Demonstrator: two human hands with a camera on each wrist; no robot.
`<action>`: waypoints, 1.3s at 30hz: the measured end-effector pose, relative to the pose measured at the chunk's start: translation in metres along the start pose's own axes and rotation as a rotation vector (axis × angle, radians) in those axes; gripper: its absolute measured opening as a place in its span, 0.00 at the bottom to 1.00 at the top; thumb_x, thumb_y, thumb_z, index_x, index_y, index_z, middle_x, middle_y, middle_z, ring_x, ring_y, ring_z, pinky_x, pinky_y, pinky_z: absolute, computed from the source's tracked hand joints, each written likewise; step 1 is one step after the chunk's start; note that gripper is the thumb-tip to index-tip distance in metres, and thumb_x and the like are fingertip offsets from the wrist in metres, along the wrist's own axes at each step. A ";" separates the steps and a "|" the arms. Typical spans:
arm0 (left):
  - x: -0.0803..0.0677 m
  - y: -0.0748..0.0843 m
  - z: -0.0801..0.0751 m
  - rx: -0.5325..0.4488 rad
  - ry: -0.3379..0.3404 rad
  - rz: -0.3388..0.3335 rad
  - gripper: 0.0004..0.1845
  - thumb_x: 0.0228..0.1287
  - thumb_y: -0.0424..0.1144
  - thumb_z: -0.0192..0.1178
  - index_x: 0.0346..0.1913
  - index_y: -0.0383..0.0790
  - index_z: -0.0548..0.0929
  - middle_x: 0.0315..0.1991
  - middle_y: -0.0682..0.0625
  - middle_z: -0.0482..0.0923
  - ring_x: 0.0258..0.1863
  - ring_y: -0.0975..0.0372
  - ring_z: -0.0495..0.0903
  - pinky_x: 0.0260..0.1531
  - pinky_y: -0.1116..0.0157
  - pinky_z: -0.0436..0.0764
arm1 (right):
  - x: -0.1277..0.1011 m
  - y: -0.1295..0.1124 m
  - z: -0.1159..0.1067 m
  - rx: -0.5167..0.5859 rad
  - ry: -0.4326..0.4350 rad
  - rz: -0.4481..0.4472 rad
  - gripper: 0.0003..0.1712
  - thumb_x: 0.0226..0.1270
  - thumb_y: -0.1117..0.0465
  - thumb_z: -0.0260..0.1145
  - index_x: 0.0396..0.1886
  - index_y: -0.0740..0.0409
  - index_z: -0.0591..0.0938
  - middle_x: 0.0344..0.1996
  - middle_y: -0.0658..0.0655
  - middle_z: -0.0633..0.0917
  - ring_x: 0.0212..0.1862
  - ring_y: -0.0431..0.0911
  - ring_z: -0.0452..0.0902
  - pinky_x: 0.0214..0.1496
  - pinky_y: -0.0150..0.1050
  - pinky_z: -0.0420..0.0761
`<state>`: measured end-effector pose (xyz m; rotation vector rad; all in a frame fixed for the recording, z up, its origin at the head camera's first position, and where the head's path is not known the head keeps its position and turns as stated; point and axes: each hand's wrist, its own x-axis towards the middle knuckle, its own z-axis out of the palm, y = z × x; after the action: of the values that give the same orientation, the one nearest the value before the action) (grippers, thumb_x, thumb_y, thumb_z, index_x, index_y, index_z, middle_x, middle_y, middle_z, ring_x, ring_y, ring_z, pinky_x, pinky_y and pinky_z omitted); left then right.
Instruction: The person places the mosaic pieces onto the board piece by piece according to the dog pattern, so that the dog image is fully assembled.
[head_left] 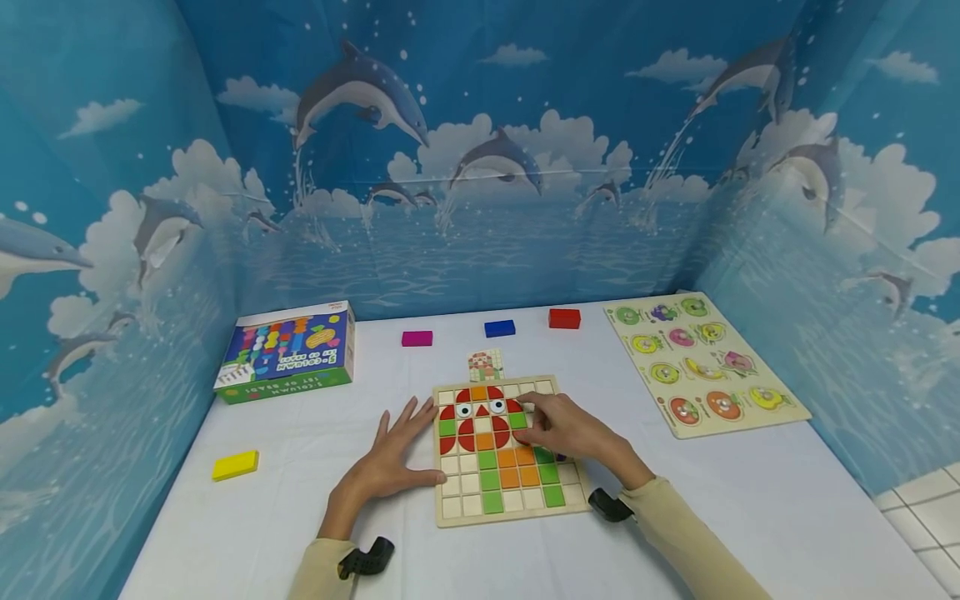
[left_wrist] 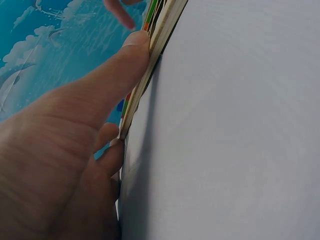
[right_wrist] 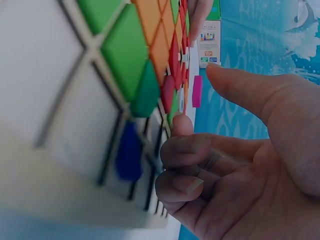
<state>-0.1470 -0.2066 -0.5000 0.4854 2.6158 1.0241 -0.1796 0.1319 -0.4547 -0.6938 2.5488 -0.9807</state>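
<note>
I log puzzle board [head_left: 512, 454] tiled red, orange, green, cream, blocks yellow [head_left: 235, 465], magenta [head_left: 417, 338], blue [head_left: 499, 328], red [head_left: 564, 318], white table [head_left: 300, 467].

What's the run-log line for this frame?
left hand: flat, steadying puzzle board edge | right hand: fingers curled over tiles, hold unclear | table

Upside-down print on the box

The box [head_left: 288, 352] carries inverted lettering, roughly "5-COLUMN SET OF BEADS", too blurred to be sure.

Our left hand [head_left: 390, 462] lies flat with fingers spread, pointing far. Our right hand [head_left: 566, 433] sits to its right, fingers curled downward, forearm angling in from near right.
</note>
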 end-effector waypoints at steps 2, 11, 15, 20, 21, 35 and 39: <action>-0.001 0.000 0.000 -0.002 0.001 0.003 0.60 0.57 0.57 0.82 0.88 0.54 0.57 0.89 0.57 0.47 0.89 0.53 0.34 0.84 0.42 0.24 | 0.006 -0.004 -0.001 -0.007 -0.011 -0.004 0.40 0.74 0.54 0.75 0.77 0.69 0.72 0.22 0.48 0.77 0.24 0.40 0.72 0.25 0.30 0.68; -0.003 0.003 0.004 -0.016 0.007 0.050 0.59 0.57 0.55 0.82 0.87 0.52 0.60 0.89 0.53 0.49 0.89 0.50 0.36 0.83 0.38 0.25 | 0.027 -0.014 0.003 -0.046 -0.069 0.138 0.39 0.76 0.48 0.74 0.78 0.62 0.75 0.35 0.52 0.84 0.31 0.43 0.77 0.32 0.35 0.75; -0.003 0.006 0.004 -0.016 -0.001 0.059 0.59 0.57 0.54 0.82 0.87 0.51 0.60 0.89 0.53 0.49 0.89 0.49 0.36 0.83 0.38 0.25 | 0.024 -0.012 0.004 -0.024 -0.067 0.159 0.37 0.76 0.48 0.74 0.76 0.62 0.77 0.33 0.52 0.83 0.29 0.44 0.77 0.29 0.35 0.74; -0.003 0.004 0.004 0.014 -0.014 0.041 0.57 0.58 0.56 0.82 0.87 0.54 0.61 0.89 0.56 0.47 0.89 0.53 0.34 0.83 0.40 0.24 | 0.018 -0.011 0.000 0.026 -0.051 0.133 0.38 0.76 0.49 0.73 0.77 0.62 0.75 0.25 0.53 0.78 0.26 0.45 0.74 0.24 0.32 0.68; -0.003 0.004 0.004 0.016 -0.015 0.039 0.57 0.58 0.56 0.82 0.87 0.54 0.61 0.89 0.56 0.47 0.89 0.53 0.34 0.83 0.41 0.24 | 0.017 -0.010 -0.001 0.037 -0.046 0.114 0.38 0.76 0.49 0.73 0.78 0.63 0.74 0.25 0.53 0.77 0.27 0.45 0.73 0.25 0.32 0.67; 0.004 0.001 0.000 -0.011 0.014 -0.002 0.61 0.57 0.56 0.82 0.88 0.57 0.55 0.89 0.58 0.47 0.89 0.54 0.34 0.84 0.43 0.24 | -0.001 -0.017 -0.036 0.029 0.094 -0.070 0.33 0.77 0.56 0.73 0.74 0.67 0.77 0.27 0.48 0.78 0.29 0.42 0.72 0.30 0.33 0.71; 0.009 0.004 0.003 -0.007 0.046 -0.008 0.60 0.58 0.58 0.81 0.88 0.56 0.56 0.89 0.56 0.50 0.89 0.54 0.37 0.85 0.43 0.26 | -0.002 -0.020 -0.037 0.040 0.108 -0.113 0.32 0.77 0.57 0.73 0.73 0.66 0.78 0.28 0.48 0.79 0.29 0.42 0.72 0.29 0.33 0.72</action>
<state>-0.1536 -0.1983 -0.5005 0.4546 2.6514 1.0541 -0.1878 0.1400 -0.4147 -0.8017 2.5981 -1.1326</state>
